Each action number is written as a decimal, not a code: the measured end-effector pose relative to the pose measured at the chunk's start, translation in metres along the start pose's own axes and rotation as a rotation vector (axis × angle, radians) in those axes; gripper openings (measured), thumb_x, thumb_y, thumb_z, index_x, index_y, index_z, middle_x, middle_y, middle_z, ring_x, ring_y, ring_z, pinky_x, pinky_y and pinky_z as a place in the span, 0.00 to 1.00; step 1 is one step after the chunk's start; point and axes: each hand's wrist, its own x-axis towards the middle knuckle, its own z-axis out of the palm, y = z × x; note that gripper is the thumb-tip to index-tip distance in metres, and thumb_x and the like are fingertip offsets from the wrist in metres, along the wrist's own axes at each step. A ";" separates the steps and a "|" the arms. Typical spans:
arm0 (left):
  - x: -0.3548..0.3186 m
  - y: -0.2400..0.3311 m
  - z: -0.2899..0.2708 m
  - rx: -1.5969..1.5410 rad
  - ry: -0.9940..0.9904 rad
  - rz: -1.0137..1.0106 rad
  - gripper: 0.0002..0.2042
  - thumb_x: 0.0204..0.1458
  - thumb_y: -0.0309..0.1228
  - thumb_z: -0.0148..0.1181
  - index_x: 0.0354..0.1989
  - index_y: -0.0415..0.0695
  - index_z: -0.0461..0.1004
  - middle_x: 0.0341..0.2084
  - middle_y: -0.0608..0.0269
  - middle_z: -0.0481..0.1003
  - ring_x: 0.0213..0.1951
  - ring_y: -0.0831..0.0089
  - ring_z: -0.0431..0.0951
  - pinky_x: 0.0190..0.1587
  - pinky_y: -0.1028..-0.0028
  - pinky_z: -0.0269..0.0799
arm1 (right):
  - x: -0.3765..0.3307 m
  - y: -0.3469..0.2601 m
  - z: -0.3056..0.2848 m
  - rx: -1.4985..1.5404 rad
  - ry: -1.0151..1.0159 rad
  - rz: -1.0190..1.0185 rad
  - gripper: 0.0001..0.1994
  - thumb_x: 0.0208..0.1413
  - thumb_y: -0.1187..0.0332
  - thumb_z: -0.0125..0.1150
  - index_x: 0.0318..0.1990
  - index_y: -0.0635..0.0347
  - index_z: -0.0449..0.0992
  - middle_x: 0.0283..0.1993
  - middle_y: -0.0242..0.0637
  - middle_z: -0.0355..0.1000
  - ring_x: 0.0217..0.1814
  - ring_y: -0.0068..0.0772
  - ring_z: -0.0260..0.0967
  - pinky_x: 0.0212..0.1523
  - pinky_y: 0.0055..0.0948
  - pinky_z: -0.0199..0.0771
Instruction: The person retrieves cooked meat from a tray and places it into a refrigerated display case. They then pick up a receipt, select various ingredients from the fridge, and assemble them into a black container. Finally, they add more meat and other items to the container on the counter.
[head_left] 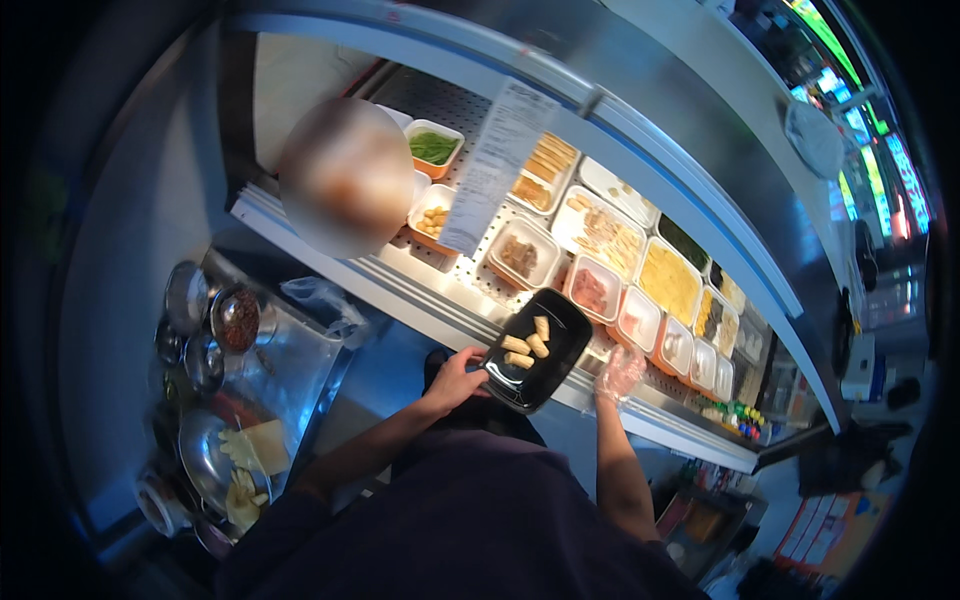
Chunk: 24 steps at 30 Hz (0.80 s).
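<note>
My left hand grips the left edge of a black rectangular tray, its fingers curled at the rim. Several short pale cylindrical food pieces lie in the tray. My right hand, in a clear plastic glove, is just right of the tray at the front of the display case. Glare on the crinkled glove hides its fingers and whether they hold anything. Beyond it stand a white container of pink meat pieces and a small white container of pale food.
The lit display case holds several food containers, including leafy greens and yellow food. A long paper slip hangs over it. Metal bowls and a plastic bag sit on a metal counter at left.
</note>
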 end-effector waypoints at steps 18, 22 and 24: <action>0.030 0.013 0.121 -0.124 0.146 0.055 0.27 0.48 0.17 0.48 0.61 0.41 0.58 0.43 0.54 0.72 0.40 0.68 0.79 0.37 0.72 0.79 | 0.201 0.186 -0.017 0.150 -0.295 0.125 0.06 0.53 0.69 0.59 0.34 0.60 0.79 0.30 0.41 0.77 0.32 0.28 0.74 0.33 0.30 0.73; 0.055 -0.008 0.197 -0.208 0.263 0.068 0.27 0.48 0.17 0.49 0.61 0.40 0.60 0.47 0.55 0.71 0.43 0.67 0.78 0.41 0.70 0.79 | 0.292 0.293 0.010 -0.519 -0.305 -0.329 0.12 0.53 0.63 0.62 0.41 0.59 0.79 0.38 0.41 0.78 0.40 0.31 0.75 0.43 0.34 0.74; 0.071 -0.023 0.233 -0.244 0.279 0.102 0.27 0.48 0.17 0.49 0.61 0.40 0.59 0.48 0.54 0.71 0.44 0.68 0.77 0.42 0.68 0.79 | 0.323 0.312 0.020 -0.532 -0.436 -0.314 0.13 0.52 0.62 0.63 0.42 0.59 0.79 0.38 0.42 0.77 0.41 0.32 0.74 0.44 0.34 0.74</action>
